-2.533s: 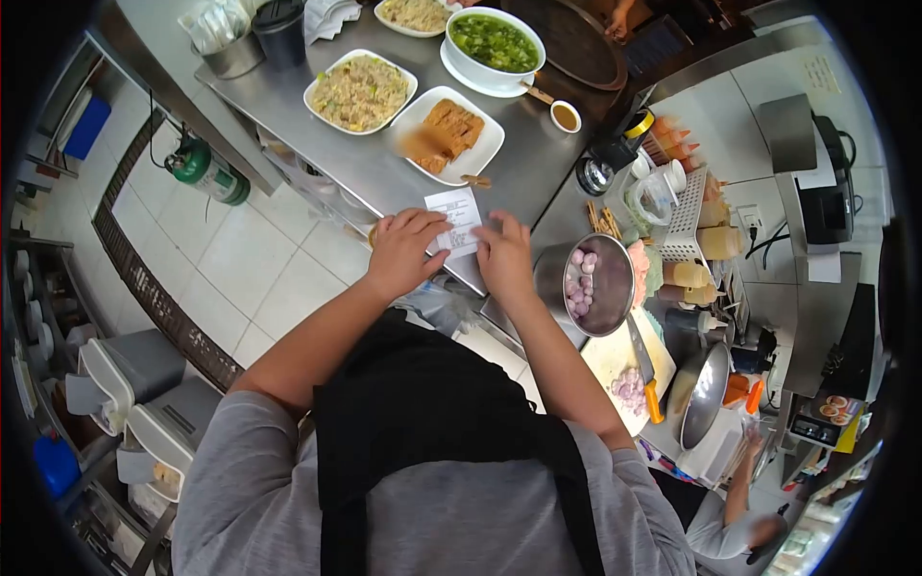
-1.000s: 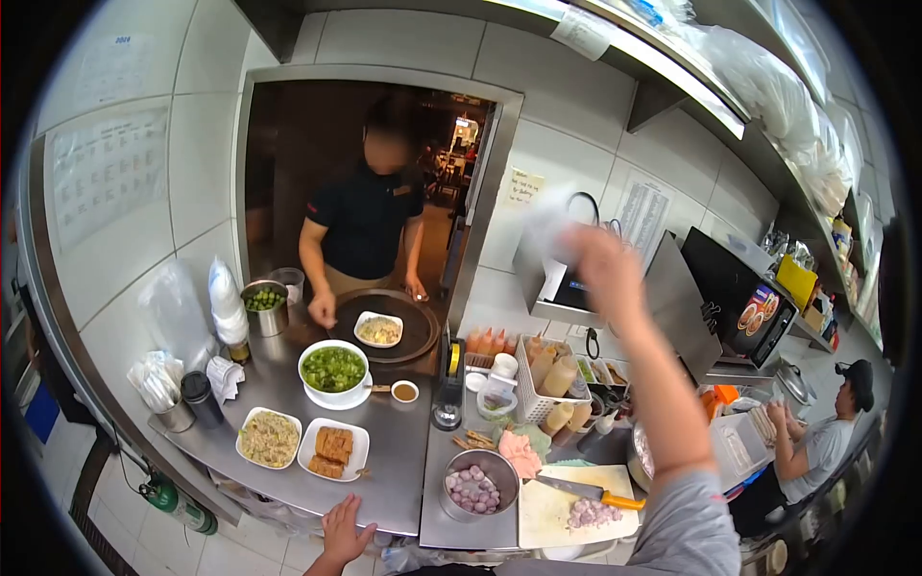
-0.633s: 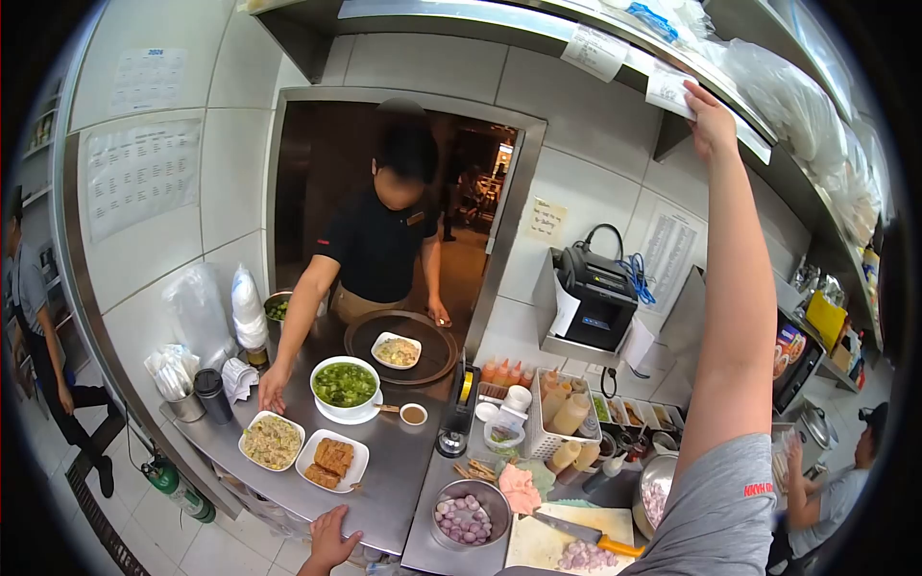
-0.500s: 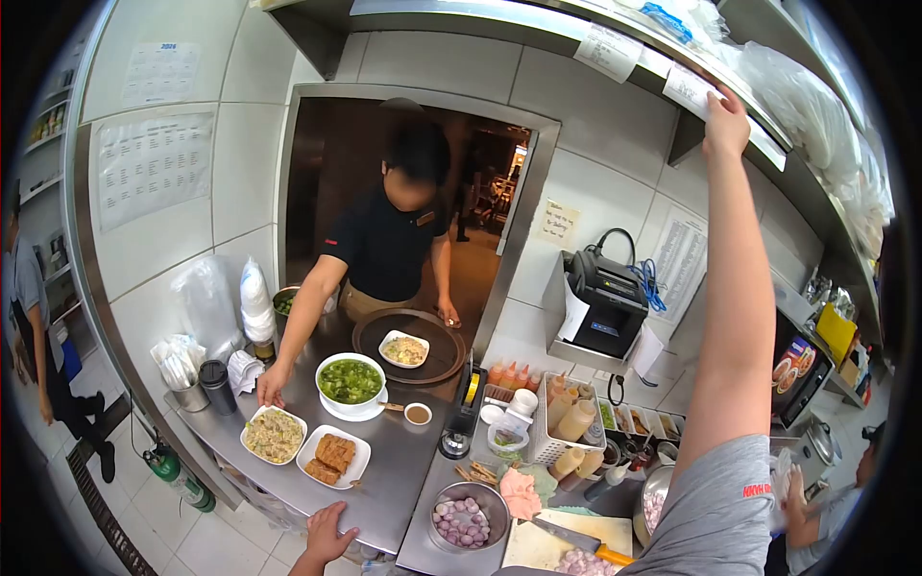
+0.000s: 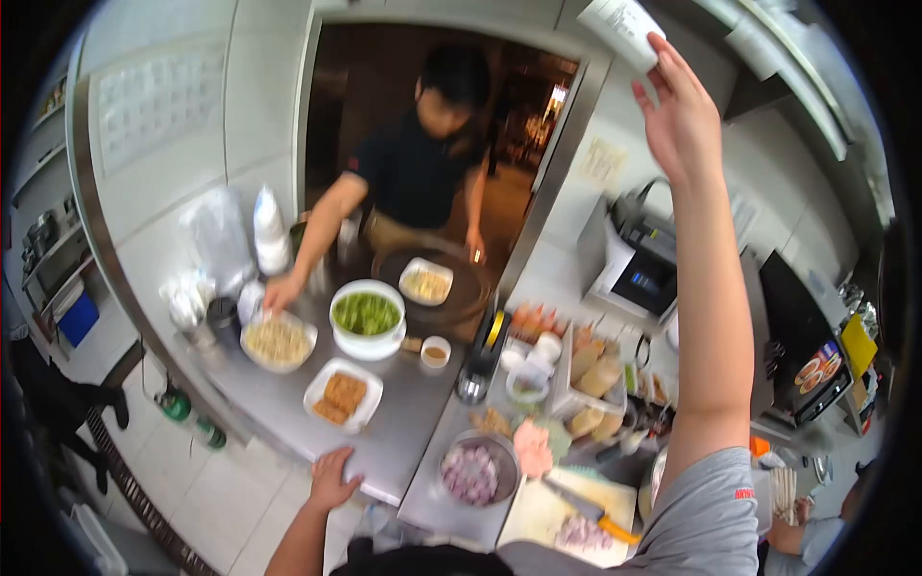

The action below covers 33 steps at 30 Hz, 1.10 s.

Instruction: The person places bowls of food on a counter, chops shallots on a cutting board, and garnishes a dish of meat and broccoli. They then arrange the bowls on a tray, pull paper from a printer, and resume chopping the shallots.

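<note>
I see the left hand (image 5: pixel 331 480) lying flat and open on the near edge of the shiny surface (image 5: pixel 399 437), close to the plate of brown fried pieces (image 5: pixel 341 398). Farther back, another person's hand (image 5: pixel 281 291) touches the plate of rice (image 5: pixel 279 341) beside the bowl of green soup (image 5: pixel 367 315). The right hand (image 5: pixel 684 115) is up high, fingers spread and gripping nothing, and its fingertips touch the white paper slip (image 5: pixel 622 21) high above the surface.

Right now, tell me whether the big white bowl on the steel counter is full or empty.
Full: the white bowl stands upright, and green soup fills it nearly to the rim.
</note>
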### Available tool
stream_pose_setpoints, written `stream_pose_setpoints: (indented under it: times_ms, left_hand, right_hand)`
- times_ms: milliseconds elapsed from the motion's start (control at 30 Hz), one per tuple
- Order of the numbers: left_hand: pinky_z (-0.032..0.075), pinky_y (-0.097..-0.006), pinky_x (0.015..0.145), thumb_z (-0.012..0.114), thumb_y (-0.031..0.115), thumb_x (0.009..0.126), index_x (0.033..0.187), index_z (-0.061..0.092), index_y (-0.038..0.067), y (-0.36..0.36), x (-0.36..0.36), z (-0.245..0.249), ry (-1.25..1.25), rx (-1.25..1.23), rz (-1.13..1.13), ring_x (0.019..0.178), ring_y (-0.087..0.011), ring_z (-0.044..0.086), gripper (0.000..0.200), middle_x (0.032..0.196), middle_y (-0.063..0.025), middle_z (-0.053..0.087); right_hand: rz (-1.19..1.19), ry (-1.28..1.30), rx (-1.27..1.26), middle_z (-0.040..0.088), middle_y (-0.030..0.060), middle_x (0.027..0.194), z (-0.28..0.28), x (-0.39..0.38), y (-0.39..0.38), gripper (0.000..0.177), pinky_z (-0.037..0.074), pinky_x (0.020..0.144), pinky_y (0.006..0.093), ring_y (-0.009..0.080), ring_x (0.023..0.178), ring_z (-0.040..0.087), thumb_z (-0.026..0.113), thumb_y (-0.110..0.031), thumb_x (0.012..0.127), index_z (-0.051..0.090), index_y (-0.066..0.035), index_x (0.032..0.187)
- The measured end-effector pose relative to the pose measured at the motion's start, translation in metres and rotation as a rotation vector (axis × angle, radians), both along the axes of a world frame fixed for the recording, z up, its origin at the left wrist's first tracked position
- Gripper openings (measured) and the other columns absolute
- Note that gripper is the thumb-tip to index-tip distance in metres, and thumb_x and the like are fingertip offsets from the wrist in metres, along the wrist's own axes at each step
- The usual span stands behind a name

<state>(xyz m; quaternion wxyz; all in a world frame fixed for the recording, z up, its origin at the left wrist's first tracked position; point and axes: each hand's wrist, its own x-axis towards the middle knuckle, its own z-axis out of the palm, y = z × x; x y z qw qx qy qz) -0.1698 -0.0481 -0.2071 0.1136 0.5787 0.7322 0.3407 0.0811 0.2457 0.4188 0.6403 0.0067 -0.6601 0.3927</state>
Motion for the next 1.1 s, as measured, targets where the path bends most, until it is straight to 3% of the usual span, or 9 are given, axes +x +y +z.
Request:
stream_pose_setpoints:
  times_ms: [67, 133, 167, 200, 367, 500, 767, 867, 1100]
  left_hand:
    - [0.036, -0.0492, 0.105, 0.076, 0.033, 0.077, 0.136, 0.051, 0.012, 0.000, -0.005, -0.005, 0.010, -0.005, -0.032, 0.125, -0.0339, 0.049, 0.067, 0.137, -0.0115, 0.055]
    - [0.036, -0.0484, 0.105, 0.074, 0.032, 0.080, 0.136, 0.051, 0.012, -0.001, -0.010, 0.000, 0.007, -0.006, -0.075, 0.126, -0.0331, 0.050, 0.064, 0.136, -0.0121, 0.055]
    - [0.036, -0.0483, 0.106, 0.074, 0.032, 0.079, 0.135, 0.052, 0.010, -0.001, -0.017, -0.013, 0.046, 0.017, -0.093, 0.127, -0.0342, 0.049, 0.064, 0.135, -0.0146, 0.056]
    - [0.037, -0.0486, 0.104, 0.074, 0.031, 0.079, 0.134, 0.053, 0.008, 0.002, -0.025, -0.045, -0.395, 0.051, -0.086, 0.126, -0.0356, 0.051, 0.063, 0.133, -0.0174, 0.057]
    - [0.045, -0.0453, 0.094, 0.060, 0.007, 0.088, 0.134, 0.048, 0.006, 0.002, -0.028, -0.012, -0.367, 0.170, -0.084, 0.118, -0.0332, 0.056, 0.048, 0.138, -0.0165, 0.051]
    - [0.036, -0.0458, 0.098, 0.071, 0.028, 0.083, 0.134, 0.052, 0.013, -0.002, -0.032, 0.006, 0.189, 0.011, -0.353, 0.131, -0.0295, 0.045, 0.057, 0.144, -0.0062, 0.049]
    - [0.022, -0.0507, 0.111, 0.073, 0.046, 0.078, 0.142, 0.048, 0.017, 0.015, -0.031, -0.003, 0.201, -0.030, -0.323, 0.141, -0.0247, 0.035, 0.075, 0.153, -0.0026, 0.041]
    - [0.022, -0.0508, 0.113, 0.074, 0.048, 0.076, 0.143, 0.048, 0.019, 0.023, -0.033, -0.005, 0.208, -0.017, -0.325, 0.142, -0.0239, 0.034, 0.077, 0.154, -0.0013, 0.041]
    - [0.021, -0.0504, 0.114, 0.078, 0.049, 0.070, 0.144, 0.047, 0.020, 0.025, -0.035, -0.006, 0.196, -0.019, -0.330, 0.143, -0.0234, 0.033, 0.085, 0.154, -0.0002, 0.040]
  right_hand:
    - [0.077, -0.155, -0.238, 0.063, 0.0043, 0.123, -0.121, -0.012, -0.069, 0.034, 0.041, 0.096, 0.0351, 0.0138, 0.109, 0.054, 0.061, -0.021, 0.097, 0.062, -0.003, 0.125]
    - [0.081, -0.801, -0.448, 0.062, 0.0039, 0.116, -0.241, -0.003, -0.146, 0.034, 0.048, 0.085, 0.0278, 0.0138, 0.108, 0.056, 0.065, -0.007, 0.093, 0.062, -0.005, 0.126]
    - [0.247, -0.974, -0.021, 0.062, 0.0056, 0.118, -0.294, -0.009, -0.171, 0.038, 0.049, 0.086, 0.0281, 0.0160, 0.110, 0.056, 0.063, -0.002, 0.092, 0.060, -0.007, 0.129]
    - [0.430, -1.051, -0.428, 0.061, 0.0082, 0.119, -0.340, -0.021, -0.209, 0.036, 0.048, 0.091, 0.0317, 0.0205, 0.112, 0.056, 0.061, -0.003, 0.093, 0.060, -0.007, 0.129]
    - [-0.125, -1.275, -0.420, 0.065, 0.0164, 0.108, -0.590, -0.058, -0.235, 0.026, 0.049, 0.090, 0.0382, 0.0330, 0.103, 0.060, 0.063, -0.003, 0.084, 0.068, -0.004, 0.110]
    - [-0.363, -1.237, -0.223, 0.066, 0.0130, 0.098, -0.611, -0.078, -0.224, 0.018, 0.048, 0.086, 0.0422, 0.0335, 0.092, 0.061, 0.065, -0.004, 0.080, 0.073, -0.005, 0.096]
    - [-0.786, -1.200, 0.082, 0.064, 0.0095, 0.101, -0.597, -0.100, -0.217, 0.017, 0.048, 0.080, 0.0409, 0.0302, 0.094, 0.060, 0.072, -0.006, 0.075, 0.073, -0.009, 0.092]
    - [-0.438, -1.170, -0.139, 0.062, 0.0082, 0.103, -0.616, -0.099, -0.205, 0.014, 0.047, 0.083, 0.0414, 0.0290, 0.100, 0.058, 0.072, -0.006, 0.076, 0.071, -0.008, 0.090]
    - [-0.661, -1.485, -0.027, 0.061, 0.0045, 0.108, -0.600, -0.124, -0.220, 0.008, 0.041, 0.085, 0.0453, 0.0261, 0.104, 0.057, 0.064, -0.018, 0.087, 0.070, -0.016, 0.093]
